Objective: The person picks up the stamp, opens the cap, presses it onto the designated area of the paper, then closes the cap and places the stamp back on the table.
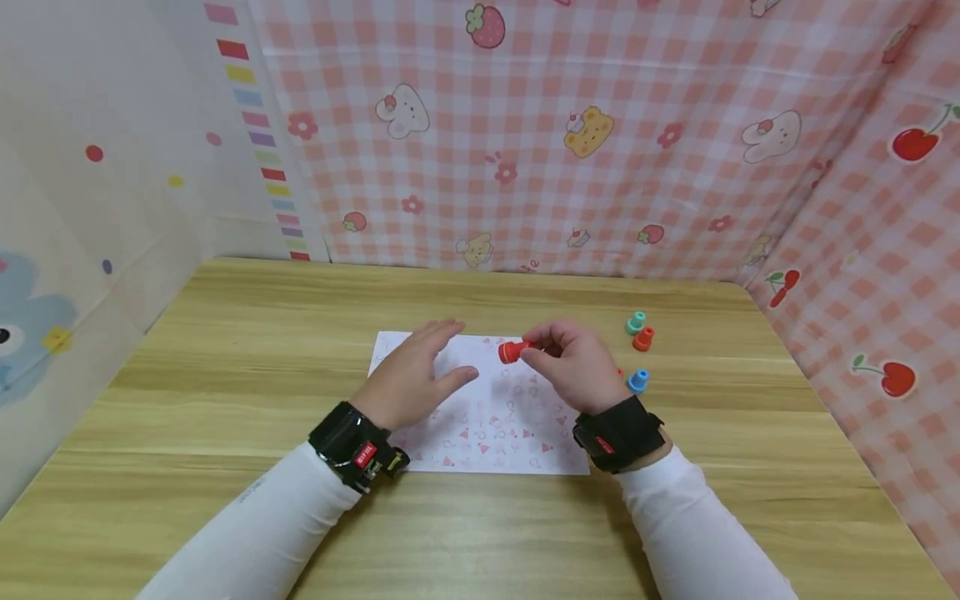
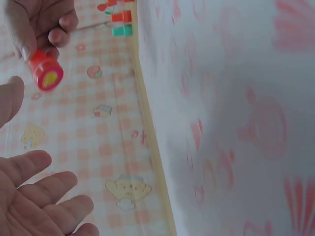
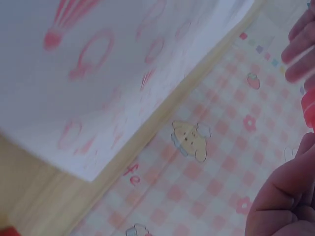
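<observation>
Between the thumb and fingers of my right hand (image 1: 581, 367) is a small red stamp (image 1: 510, 352), pinched and tilted sideways above the paper. Its round end (image 2: 49, 77), yellowish with a pink rim, faces the left wrist camera. My left hand (image 1: 408, 379) hovers over the paper's left side, fingers spread and holding nothing. Beneath both hands lies a white sheet of paper (image 1: 450, 446), marked with many small reddish prints, some like shuttlecocks and some like rings. In the right wrist view only part of the red stamp (image 3: 309, 108) shows at the edge.
To the right of the paper stand a teal stamp (image 1: 636, 323), an orange-red stamp (image 1: 643, 339) and a blue stamp (image 1: 638, 382). A sliver of another red one shows beside my right hand. The wooden table (image 1: 225, 400) meets a checked curtain (image 1: 450, 167) at the back.
</observation>
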`<state>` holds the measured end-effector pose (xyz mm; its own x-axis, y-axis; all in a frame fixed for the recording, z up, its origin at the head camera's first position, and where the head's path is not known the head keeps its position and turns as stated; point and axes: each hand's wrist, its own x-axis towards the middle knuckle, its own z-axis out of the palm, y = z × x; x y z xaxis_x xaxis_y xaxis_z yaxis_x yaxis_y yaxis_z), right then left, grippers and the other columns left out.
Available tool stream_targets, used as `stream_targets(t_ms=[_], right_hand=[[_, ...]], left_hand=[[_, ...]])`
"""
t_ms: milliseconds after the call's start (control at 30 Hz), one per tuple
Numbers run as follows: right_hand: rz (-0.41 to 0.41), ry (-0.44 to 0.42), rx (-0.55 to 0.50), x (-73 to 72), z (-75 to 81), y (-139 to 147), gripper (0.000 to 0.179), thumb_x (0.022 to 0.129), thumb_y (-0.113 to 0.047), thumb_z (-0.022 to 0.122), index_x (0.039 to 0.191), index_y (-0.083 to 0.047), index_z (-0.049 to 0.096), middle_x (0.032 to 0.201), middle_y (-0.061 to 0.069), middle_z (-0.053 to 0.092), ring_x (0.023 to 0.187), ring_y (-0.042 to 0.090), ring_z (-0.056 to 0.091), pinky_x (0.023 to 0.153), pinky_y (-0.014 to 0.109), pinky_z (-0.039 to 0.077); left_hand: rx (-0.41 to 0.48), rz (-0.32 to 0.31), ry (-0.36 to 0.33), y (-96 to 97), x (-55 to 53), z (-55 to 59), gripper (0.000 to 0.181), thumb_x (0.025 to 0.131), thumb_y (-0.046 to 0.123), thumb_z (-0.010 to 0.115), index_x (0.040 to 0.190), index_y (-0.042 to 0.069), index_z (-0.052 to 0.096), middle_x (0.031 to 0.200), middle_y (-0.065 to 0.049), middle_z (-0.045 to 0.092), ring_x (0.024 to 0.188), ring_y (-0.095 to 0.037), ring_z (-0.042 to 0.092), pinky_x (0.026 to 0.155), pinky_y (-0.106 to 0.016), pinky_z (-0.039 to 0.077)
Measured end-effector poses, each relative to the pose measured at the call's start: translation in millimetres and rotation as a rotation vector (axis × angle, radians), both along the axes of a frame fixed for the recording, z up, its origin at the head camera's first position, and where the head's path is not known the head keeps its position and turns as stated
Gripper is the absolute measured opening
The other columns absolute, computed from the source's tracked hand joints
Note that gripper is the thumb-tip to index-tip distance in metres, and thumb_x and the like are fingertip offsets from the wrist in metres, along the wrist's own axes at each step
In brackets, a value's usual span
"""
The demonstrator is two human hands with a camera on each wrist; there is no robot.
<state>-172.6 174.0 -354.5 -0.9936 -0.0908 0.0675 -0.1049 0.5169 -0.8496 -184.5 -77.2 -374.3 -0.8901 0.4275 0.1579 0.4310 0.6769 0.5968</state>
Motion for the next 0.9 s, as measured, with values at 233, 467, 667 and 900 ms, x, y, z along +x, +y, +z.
stream_targets(t_ms=[233,467,667,900], right_hand=[[0.023,-0.025,-0.065,3.2,-5.7,-8.7,0.014,0.097,-0.01,0.075,0.11,-0.005,0.075,0.103,0.012,0.075,0.086,0.025,0.06,0.076,0.032,0.052],[0.072,-0.04,-0.139,5.1,-8.9,-14.3,0.013,0.097,-0.006,0.073,0.109,-0.003,0.075,0.101,0.011,0.075,0.086,0.022,0.059,0.075,0.029,0.051],[0.087,-0.055,-0.17,6.0,-10.5,-16.6,0.013,0.097,-0.006,0.073,0.11,-0.003,0.074,0.101,0.011,0.075,0.086,0.022,0.059,0.074,0.027,0.051],[0.079,-0.081,-0.185,4.9,-11.6,-16.4,0.014,0.097,-0.006,0.072,0.11,-0.002,0.074,0.102,0.011,0.075,0.087,0.021,0.06,0.075,0.026,0.052]], left_hand=[[0.083,-0.019,-0.01,9.0,3.2,-1.8,0.067,0.101,0.042,0.071,0.156,0.01,0.049,0.161,-0.009,0.051,0.152,-0.028,0.047,0.124,-0.05,0.039],[0.134,-0.041,0.003,13.6,5.7,-4.2,0.061,0.101,0.033,0.073,0.152,0.008,0.053,0.156,-0.009,0.057,0.148,-0.027,0.051,0.122,-0.049,0.041],[0.139,-0.044,0.019,14.4,7.4,-5.4,0.056,0.101,0.032,0.072,0.15,0.009,0.056,0.152,-0.008,0.061,0.145,-0.025,0.055,0.12,-0.048,0.044],[0.143,-0.037,0.005,15.0,7.7,-6.0,0.05,0.102,0.03,0.07,0.147,0.01,0.059,0.148,-0.007,0.065,0.142,-0.024,0.058,0.118,-0.047,0.046]])
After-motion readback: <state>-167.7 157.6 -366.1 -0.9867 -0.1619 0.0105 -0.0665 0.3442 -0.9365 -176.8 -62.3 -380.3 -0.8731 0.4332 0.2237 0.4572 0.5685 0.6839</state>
